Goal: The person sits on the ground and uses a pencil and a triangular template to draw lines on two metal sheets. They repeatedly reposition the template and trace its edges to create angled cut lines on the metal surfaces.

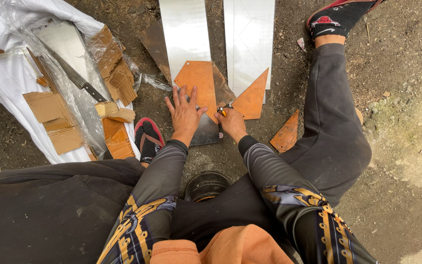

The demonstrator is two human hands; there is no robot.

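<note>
My left hand (184,112) lies flat, fingers spread, on an orange-brown sheet piece (197,83) that rests over a shiny metal sheet (206,132) on the dirt ground. My right hand (230,122) is closed around a small cutter with a yellow-orange handle (222,111), its tip at the right edge of the piece under my left hand. A triangular orange-brown piece (253,99) lies just right of the cutter. A smaller triangle (286,135) lies by my right leg.
Two long metal strips (185,34) (249,39) lie ahead. At left, a white plastic sheet (6,73) holds cardboard scraps (54,122) and a large knife (76,79). A dark round container (205,185) sits between my legs. My socked feet (148,139) (338,17) rest on the soil.
</note>
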